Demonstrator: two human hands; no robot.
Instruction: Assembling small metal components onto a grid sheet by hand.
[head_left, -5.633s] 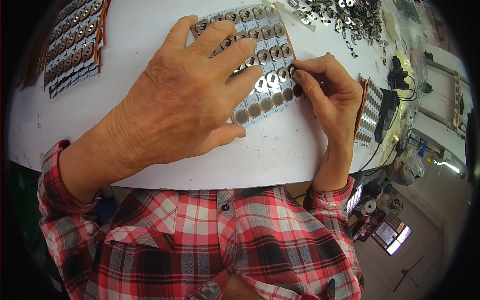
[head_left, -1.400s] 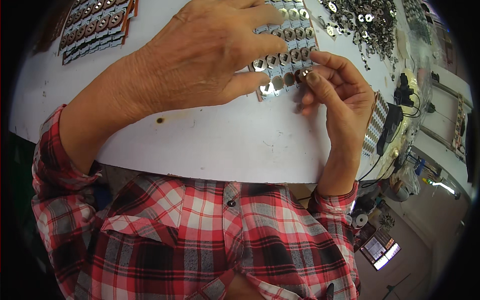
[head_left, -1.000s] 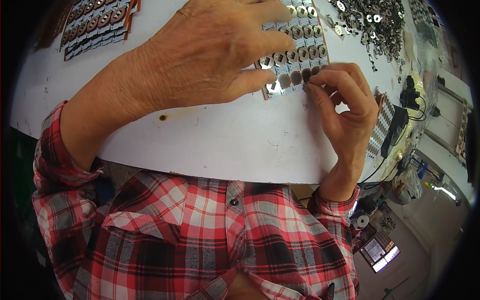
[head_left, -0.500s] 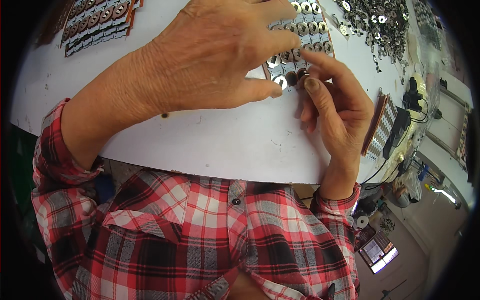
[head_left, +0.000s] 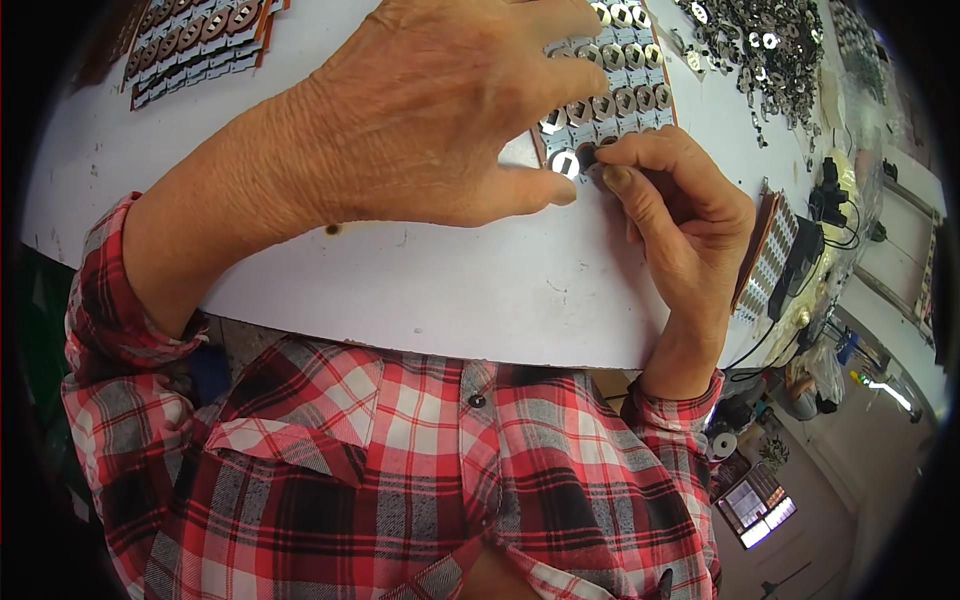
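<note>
My left hand lies flat, fingers spread, on a sheet of small round metal parts set in rows on a brown-edged backing, on the white table. Its thumb tip rests by the sheet's near corner. My right hand is curled at that corner, thumb and forefinger pinched on a small metal part in the nearest row. Much of the sheet is hidden under my left hand.
A second filled sheet lies at the far left. A heap of loose metal parts is at the far right. Another sheet leans at the table's right edge beside black devices with cables.
The sheet has slid toward the top of the view under my left hand. My right hand moved along the near row, lifted its fingers, then pinched down again at the corner.
</note>
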